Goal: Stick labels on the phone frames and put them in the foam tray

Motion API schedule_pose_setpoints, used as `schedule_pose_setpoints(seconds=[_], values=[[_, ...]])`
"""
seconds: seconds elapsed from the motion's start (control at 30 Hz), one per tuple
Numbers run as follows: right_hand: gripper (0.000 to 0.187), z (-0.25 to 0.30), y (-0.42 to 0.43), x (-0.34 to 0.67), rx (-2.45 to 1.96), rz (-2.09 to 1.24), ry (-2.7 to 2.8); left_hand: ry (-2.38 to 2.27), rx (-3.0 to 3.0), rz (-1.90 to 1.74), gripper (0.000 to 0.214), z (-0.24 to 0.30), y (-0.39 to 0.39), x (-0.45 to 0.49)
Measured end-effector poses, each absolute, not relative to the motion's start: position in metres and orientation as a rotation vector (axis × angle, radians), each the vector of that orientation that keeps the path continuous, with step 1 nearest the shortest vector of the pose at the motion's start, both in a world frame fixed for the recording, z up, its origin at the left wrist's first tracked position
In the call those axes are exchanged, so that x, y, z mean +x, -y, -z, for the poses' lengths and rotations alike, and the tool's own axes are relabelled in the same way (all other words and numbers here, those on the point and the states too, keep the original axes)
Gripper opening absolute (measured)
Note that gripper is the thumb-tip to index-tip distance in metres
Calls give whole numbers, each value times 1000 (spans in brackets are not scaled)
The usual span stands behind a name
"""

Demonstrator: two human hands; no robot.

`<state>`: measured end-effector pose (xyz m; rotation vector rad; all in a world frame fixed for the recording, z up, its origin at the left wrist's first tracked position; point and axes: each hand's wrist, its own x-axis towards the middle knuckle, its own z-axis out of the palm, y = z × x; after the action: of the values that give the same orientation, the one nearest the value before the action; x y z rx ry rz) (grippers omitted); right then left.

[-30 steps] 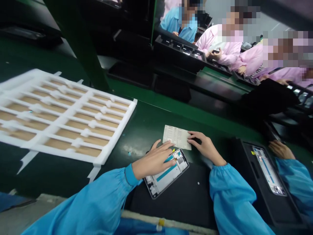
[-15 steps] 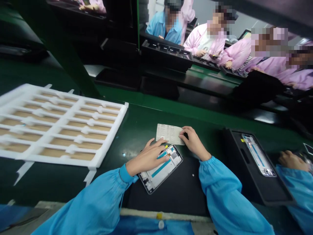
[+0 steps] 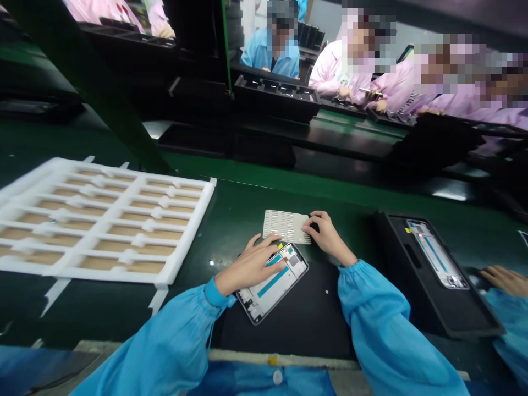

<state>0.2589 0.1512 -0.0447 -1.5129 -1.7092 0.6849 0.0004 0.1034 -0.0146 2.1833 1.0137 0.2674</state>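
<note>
Counter [image 3: 235,214] dark green. Mat [image 3: 305,319] black, one pale dot [image 3: 326,292]. Phone frame [image 3: 268,298] silver-white inside, dark-rimmed, striped with bright blue strips [image 3: 272,283]; tab [image 3: 280,246] yellow. Sheet [image 3: 285,226] cream, slits ranked in columns. Lattice [image 3: 102,225] white over tan panels [image 3: 148,265]. Sleeves [image 3: 157,335] plain sky blue. Tray [image 3: 462,313] black; second frame [image 3: 437,258] silver, blue-striped. Jackets opposite [image 3: 324,71] pink, one blue

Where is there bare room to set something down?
Bare bench lies between the white foam tray and the pale sheet, and between the right hand and the black tray. Crowded: around left hand, phone frame and sheet.
</note>
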Motion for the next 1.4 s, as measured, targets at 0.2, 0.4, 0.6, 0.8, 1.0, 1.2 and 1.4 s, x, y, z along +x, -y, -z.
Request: schedule_pose_setpoints(seconds=[0.2, 0.4, 0.6, 0.8, 1.0, 1.2, 1.4], values=[[27, 13, -124, 261, -1382, -699, 1373, -985, 2185, -333, 37, 15, -101, -2], [18, -29, -71, 242, -1250, -961, 1304, -999, 2175, -445, 35, -10, -92, 1], [10, -61, -19, 238, -1234, -955, 1657, -971, 2294, -383, 23, -51, -60, 11], [28, -57, 5, 237, -1312, -710, 1831, -985, 2478, -436, 26, -34, -35, 22], [34, -41, 3, 231, -1304, -757, 1814, -910, 2292, -847, 14, -30, -34, 24], [26, -35, 11, 225, -1285, -719, 1679, -866, 2420, -924, 11, -27, -33, 25], [33, -22, 15, 231, -1271, -568, 1708, -912, 2550, -913, 12, -19, -26, 21]])
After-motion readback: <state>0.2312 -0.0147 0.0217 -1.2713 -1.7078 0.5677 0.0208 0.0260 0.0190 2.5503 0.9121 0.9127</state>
